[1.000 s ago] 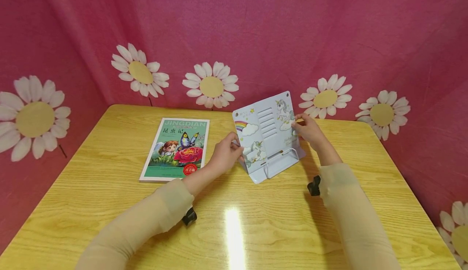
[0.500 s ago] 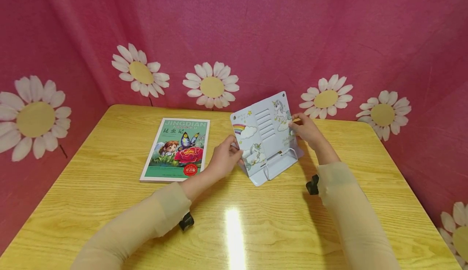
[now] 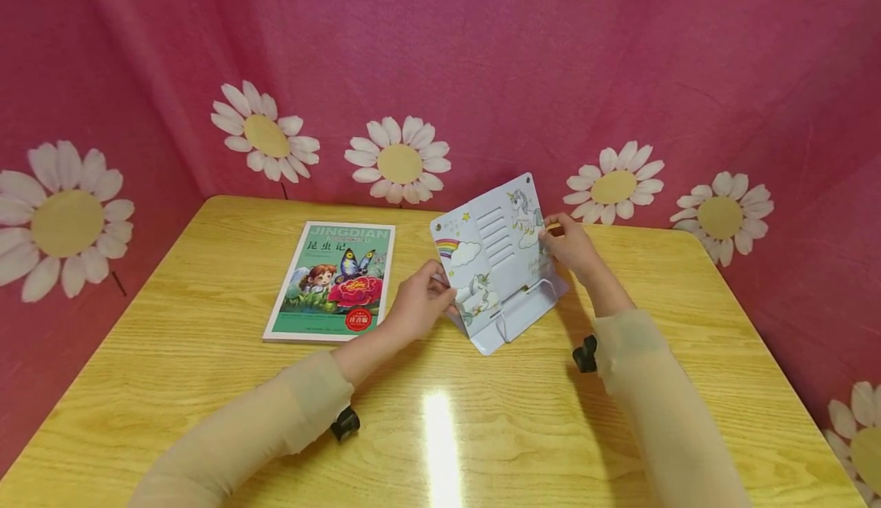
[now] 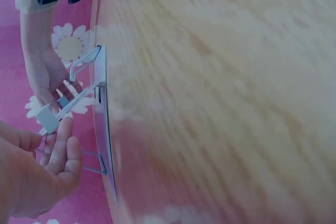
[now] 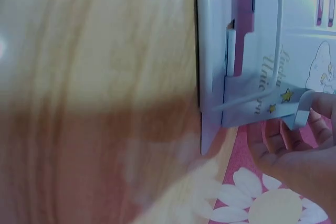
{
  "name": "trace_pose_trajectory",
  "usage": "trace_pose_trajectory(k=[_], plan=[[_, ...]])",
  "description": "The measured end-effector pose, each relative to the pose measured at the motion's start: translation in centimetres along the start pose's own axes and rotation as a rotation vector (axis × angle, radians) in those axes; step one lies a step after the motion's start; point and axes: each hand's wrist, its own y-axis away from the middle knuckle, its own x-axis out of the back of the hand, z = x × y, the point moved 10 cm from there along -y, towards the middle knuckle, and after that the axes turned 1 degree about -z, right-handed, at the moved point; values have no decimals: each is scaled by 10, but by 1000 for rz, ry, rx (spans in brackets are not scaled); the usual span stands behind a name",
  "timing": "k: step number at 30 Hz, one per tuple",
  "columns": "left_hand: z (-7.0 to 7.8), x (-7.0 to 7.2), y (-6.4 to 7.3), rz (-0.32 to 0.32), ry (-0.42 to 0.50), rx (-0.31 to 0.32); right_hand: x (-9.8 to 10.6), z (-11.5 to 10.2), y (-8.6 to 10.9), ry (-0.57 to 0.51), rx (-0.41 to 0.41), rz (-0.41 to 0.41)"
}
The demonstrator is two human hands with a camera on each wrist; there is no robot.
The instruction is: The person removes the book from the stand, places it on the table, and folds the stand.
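A white metal book stand printed with unicorns, clouds and a rainbow stands on the table, turned at an angle, its panel leaning back. Its left edge is pinched by my left hand. On the opposite edge my right hand has thumb and fingers around the panel, beside the unicorn picture. A bent wire holder sticks up from the base plate. The left wrist view catches the stand's base edge-on, with both hands at the panel. Fingers of the right hand pass behind the panel in the right wrist view.
A green-covered children's book lies flat to the left of the stand. The wooden table carries a bright light reflection near its front. A pink curtain with daisies hangs close behind and at both sides.
Both hands have shifted the stand slightly left and turned it a little, its lower front corner coming nearer. The hands keep their hold on the two edges. The book stays put.
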Motion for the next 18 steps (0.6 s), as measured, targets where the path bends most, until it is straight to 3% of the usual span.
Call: trace_pose_trajectory(k=[9, 18], plan=[[5, 8, -2, 3, -172, -38, -4, -2, 13, 85, 50, 104], [18, 23, -11, 25, -53, -79, -10, -12, 27, 11, 98, 132]])
